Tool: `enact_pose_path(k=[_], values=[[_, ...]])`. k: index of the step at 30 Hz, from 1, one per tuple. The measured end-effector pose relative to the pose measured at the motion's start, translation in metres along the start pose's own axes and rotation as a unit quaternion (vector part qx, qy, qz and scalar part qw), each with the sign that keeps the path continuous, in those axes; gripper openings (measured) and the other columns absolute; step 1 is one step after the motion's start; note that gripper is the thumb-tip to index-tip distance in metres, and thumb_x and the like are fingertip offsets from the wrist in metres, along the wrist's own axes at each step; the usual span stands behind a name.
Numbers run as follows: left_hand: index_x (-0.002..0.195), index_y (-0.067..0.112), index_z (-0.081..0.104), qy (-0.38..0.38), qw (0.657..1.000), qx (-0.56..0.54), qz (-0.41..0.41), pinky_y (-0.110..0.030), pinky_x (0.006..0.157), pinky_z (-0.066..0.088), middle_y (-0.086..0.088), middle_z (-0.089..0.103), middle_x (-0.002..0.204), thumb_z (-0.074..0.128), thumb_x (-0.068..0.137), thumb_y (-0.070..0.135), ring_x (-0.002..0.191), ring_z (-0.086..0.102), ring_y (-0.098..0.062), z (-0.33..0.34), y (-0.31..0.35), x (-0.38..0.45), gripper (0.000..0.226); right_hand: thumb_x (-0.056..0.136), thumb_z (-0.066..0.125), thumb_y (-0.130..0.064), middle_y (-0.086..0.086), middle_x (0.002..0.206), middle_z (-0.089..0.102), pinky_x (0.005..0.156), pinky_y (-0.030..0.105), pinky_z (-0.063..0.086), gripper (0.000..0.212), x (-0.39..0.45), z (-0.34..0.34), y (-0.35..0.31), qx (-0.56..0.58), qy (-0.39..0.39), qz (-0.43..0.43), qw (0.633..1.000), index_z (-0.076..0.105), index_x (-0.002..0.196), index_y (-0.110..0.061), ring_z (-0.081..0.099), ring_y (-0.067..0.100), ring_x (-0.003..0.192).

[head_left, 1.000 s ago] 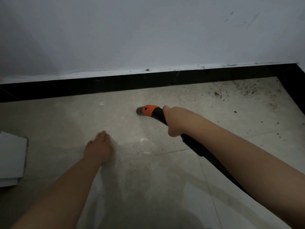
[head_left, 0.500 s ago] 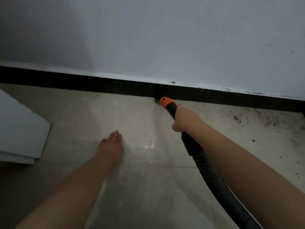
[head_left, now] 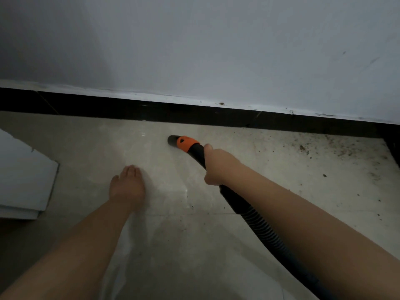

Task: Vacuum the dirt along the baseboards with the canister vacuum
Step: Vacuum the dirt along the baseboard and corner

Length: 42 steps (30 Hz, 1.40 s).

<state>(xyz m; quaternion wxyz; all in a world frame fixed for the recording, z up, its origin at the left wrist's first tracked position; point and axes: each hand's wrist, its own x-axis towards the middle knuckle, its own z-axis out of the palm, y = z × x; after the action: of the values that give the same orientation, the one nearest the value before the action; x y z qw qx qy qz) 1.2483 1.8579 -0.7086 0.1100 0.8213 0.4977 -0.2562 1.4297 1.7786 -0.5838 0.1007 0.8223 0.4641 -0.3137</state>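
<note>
While the right hand [head_left: 218, 166] is curling its fingers around the black hose handle [head_left: 195, 153], the left hand [head_left: 127, 187] is lying flat on the floor [head_left: 91, 152] with its fingers straight and close together, palm down. Ahead of the right hand, the nozzle [head_left: 172, 140] is sticking out past an orange collar [head_left: 185, 143], its mouth sitting low over the tile and a short way off the black baseboard [head_left: 151, 110] beyond it. Behind the right hand, the ribbed hose [head_left: 264, 230] is trailing back under the forearm. Dirt [head_left: 337, 152] is lying scattered on the floor to the right of that hand, thickest near the corner where the baseboard turns. Well left of the left hand, a stack of white boards [head_left: 23, 174] is resting on the floor. Above the baseboard, a pale wall [head_left: 194, 44] is showing a few scuffs.
</note>
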Motion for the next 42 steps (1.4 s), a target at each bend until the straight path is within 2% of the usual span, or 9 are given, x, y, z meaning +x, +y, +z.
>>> enact_pose_path(k=[6, 12, 17, 20, 23, 30, 34, 37, 42], values=[[0.141, 0.006, 0.033, -0.010, 1.000, 0.005, 0.005, -0.032, 0.105, 0.035, -0.009, 0.032, 0.147, 0.033, 0.097, 0.016, 0.137, 0.032, -0.021, 0.007, 0.004, -0.010, 0.045, 0.081, 0.061, -0.007, 0.001, 0.071, 0.038, 0.056, 0.026, 0.038, 0.059, -0.012, -0.002, 0.037, 0.009, 0.033, 0.077, 0.996, 0.030, 0.132, -0.009, 0.041, 0.012, 0.058], [0.147, 0.004, 0.020, -0.012, 1.000, 0.001, 0.005, -0.033, 0.112, 0.027, -0.006, 0.016, 0.156, 0.030, 0.099, 0.016, 0.145, 0.014, -0.018, 0.014, 0.005, -0.010, 0.051, 0.082, 0.062, -0.008, 0.005, 0.087, 0.044, 0.066, 0.026, 0.042, 0.064, -0.006, 0.006, 0.013, 0.034, 0.003, 0.035, 0.999, 0.028, 0.135, -0.011, 0.049, 0.017, 0.074], [0.148, 0.005, 0.020, -0.014, 1.000, -0.007, -0.002, -0.033, 0.113, 0.025, -0.005, 0.011, 0.158, 0.027, 0.100, 0.017, 0.146, 0.009, -0.018, 0.007, 0.001, -0.006, 0.050, 0.082, 0.061, -0.007, 0.002, 0.074, 0.039, 0.066, 0.026, 0.042, 0.061, -0.005, -0.002, 0.019, 0.022, 0.011, 0.060, 0.998, 0.029, 0.134, -0.011, 0.047, 0.015, 0.069], [0.147, 0.004, 0.021, -0.016, 1.000, -0.010, -0.010, -0.034, 0.113, 0.024, -0.006, 0.011, 0.158, 0.028, 0.099, 0.017, 0.146, 0.009, -0.018, 0.005, -0.004, -0.007, 0.050, 0.081, 0.062, -0.007, 0.004, 0.081, 0.043, 0.067, 0.026, 0.044, 0.064, -0.006, -0.009, 0.015, 0.010, 0.007, 0.063, 0.998, 0.028, 0.135, -0.011, 0.050, 0.017, 0.075], [0.148, 0.004, 0.019, -0.015, 1.000, -0.015, -0.010, -0.035, 0.114, 0.022, -0.007, 0.008, 0.158, 0.030, 0.099, 0.016, 0.147, 0.008, -0.019, 0.004, -0.007, -0.008, 0.052, 0.081, 0.063, -0.008, 0.005, 0.087, 0.044, 0.070, 0.027, 0.045, 0.066, -0.004, -0.010, -0.004, 0.003, -0.011, 0.028, 1.000, 0.027, 0.136, -0.012, 0.051, 0.018, 0.078], [0.149, 0.004, 0.016, -0.023, 0.999, -0.033, -0.028, -0.036, 0.115, 0.021, -0.006, 0.006, 0.159, 0.027, 0.099, 0.014, 0.147, 0.006, -0.019, 0.009, -0.011, -0.011, 0.051, 0.082, 0.060, -0.005, 0.000, 0.070, 0.036, 0.062, 0.026, 0.041, 0.061, -0.031, 0.019, -0.023, -0.069, -0.029, -0.066, 0.995, 0.028, 0.134, -0.009, 0.047, 0.016, 0.066], [0.145, 0.000, 0.024, -0.009, 0.998, -0.038, -0.042, -0.034, 0.112, 0.026, -0.010, 0.019, 0.154, 0.031, 0.098, 0.013, 0.144, 0.017, -0.022, 0.005, -0.003, -0.015, 0.050, 0.081, 0.061, -0.005, -0.001, 0.071, 0.038, 0.057, 0.025, 0.041, 0.063, -0.039, 0.012, 0.003, -0.072, -0.032, -0.016, 0.997, 0.028, 0.135, -0.010, 0.046, 0.013, 0.062], [0.133, 0.002, 0.042, 0.007, 0.998, -0.034, -0.051, -0.034, 0.103, 0.035, -0.012, 0.036, 0.140, 0.038, 0.094, 0.010, 0.132, 0.035, -0.025, 0.000, -0.002, -0.022, 0.040, 0.081, 0.063, -0.007, 0.001, 0.074, 0.040, 0.064, 0.026, 0.042, 0.065, -0.027, -0.007, 0.007, -0.047, -0.016, 0.032, 0.998, 0.028, 0.136, -0.011, 0.044, 0.012, 0.061], [0.124, 0.006, 0.051, 0.039, 0.997, -0.026, -0.056, -0.034, 0.096, 0.041, -0.012, 0.043, 0.132, 0.044, 0.091, 0.006, 0.125, 0.041, -0.027, 0.007, -0.011, -0.030, 0.033, 0.080, 0.063, -0.006, 0.003, 0.077, 0.042, 0.068, 0.028, 0.044, 0.068, -0.015, 0.001, -0.032, -0.012, -0.025, -0.025, 0.999, 0.027, 0.138, -0.011, 0.049, 0.016, 0.069]])
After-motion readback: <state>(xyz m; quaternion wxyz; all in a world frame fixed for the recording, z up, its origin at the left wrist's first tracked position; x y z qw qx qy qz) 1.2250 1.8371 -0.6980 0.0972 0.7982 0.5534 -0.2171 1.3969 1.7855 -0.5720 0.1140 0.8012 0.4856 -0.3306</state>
